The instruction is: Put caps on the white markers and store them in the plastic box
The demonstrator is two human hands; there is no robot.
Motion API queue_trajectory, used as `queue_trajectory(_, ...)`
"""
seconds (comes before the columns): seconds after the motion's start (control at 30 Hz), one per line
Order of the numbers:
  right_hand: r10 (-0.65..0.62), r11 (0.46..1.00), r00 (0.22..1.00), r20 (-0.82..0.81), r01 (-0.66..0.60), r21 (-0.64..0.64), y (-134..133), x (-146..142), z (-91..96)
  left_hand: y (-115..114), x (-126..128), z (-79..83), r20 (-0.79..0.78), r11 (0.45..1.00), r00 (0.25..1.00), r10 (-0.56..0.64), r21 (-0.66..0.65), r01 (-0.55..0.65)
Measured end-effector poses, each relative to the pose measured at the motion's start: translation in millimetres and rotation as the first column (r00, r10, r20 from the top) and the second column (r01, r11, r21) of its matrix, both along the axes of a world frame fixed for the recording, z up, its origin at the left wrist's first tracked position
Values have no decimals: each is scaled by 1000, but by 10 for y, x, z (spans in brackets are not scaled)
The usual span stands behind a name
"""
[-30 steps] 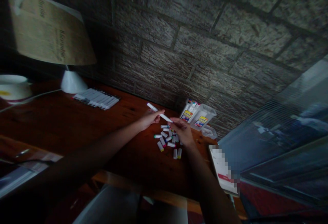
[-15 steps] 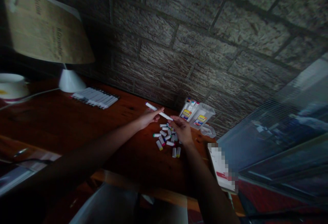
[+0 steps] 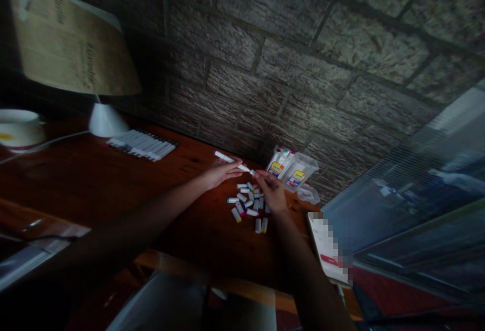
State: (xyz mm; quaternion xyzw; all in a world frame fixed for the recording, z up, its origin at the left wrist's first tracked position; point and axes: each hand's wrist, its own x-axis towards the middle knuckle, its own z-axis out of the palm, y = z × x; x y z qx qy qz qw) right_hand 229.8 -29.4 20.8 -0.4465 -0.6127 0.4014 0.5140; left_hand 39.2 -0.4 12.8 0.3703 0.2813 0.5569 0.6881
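Note:
My left hand [image 3: 223, 174] is closed around a white marker [image 3: 224, 157] with a purple end, held slantwise above the wooden desk. Its tapered tip points toward my right hand [image 3: 271, 187], whose fingers pinch a small white marker cap [image 3: 252, 172]. Tip and cap are very close; whether they touch I cannot tell. Below my right hand lies a loose pile of marker caps [image 3: 242, 208], white with coloured ends. Farther left, a row of capless-looking white markers [image 3: 146, 145] with dark tips lies side by side on the desk.
Against the stone wall stand clear plastic cases [image 3: 299, 169] with yellow labels, one holding markers. A lamp [image 3: 107, 120] and a white pot [image 3: 20, 131] stand at the left. A flat white box or book [image 3: 328, 247] rests along the desk's right edge.
The marker's tip and the cap have come slightly apart, showing the narrow tip between my hands. My right hand has shifted a little to the right. The caps on the desk lie as before.

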Motion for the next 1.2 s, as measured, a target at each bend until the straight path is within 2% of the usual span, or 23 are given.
queue_trajectory(0.2, 59, 998, 998, 28, -60, 23, -14, -15, -24, -38, 22, 10, 83, 998, 995, -58, 25, 56)
queue_trajectory(0.47, 59, 995, 992, 107, -67, 72, -9, 8, -54, -26, 16, -6, 85, 995, 992, -93, 26, 92)
queue_trajectory(0.63, 76, 996, 995, 59, -78, 36, -4, -7, -50, -49, 18, 20, 59, 997, 995, -76, 19, 75)
queue_trajectory(0.97, 103, 994, 990, 100, -105, 20, -10, -29, -92, -22, 26, -9, -82, 999, 997, -1, 39, 4)
queue_trajectory(1.2, 104, 987, 981, 165, -121, 102, -18, -33, -122, -32, 36, -4, -254, 987, 966, 51, 159, -10)
